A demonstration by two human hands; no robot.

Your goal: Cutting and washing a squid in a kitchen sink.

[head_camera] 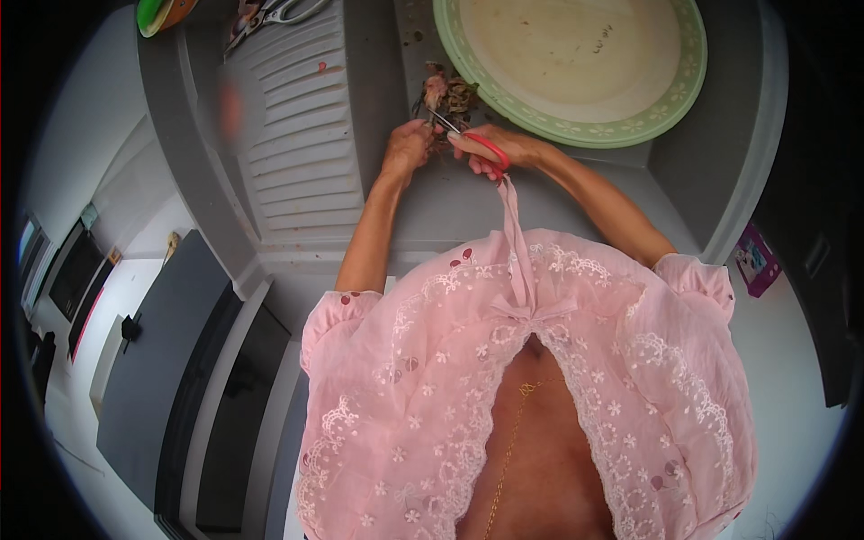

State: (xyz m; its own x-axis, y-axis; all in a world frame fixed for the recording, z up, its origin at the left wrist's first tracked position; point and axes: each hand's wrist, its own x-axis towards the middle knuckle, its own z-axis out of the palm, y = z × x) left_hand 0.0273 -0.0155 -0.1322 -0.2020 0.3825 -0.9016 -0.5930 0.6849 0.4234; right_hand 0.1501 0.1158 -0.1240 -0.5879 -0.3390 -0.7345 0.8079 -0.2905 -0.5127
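Observation:
My left hand (408,147) pinches a small pinkish-brown piece (435,91), perhaps raw animal matter; its exact kind is unclear. Red-handled scissors (491,147) are in my right hand (503,143), their blades meeting the piece just beyond my left fingertips. Whether the blades are apart is too small to tell. Brown, ragged scraps (461,96) lie right behind, against a large basin (587,133) with a green, flower-patterned rim. Pale, cloudy liquid appears to fill the basin. Both hands work low inside a grey sink (432,202).
A ribbed drainboard (307,145) adjoins the sink on the left, with small red bits on it. Metal-handled kitchen shears (290,12) lie at its far end, near a green and orange object (162,15). A purple box (756,262) stands beyond the sink's right edge.

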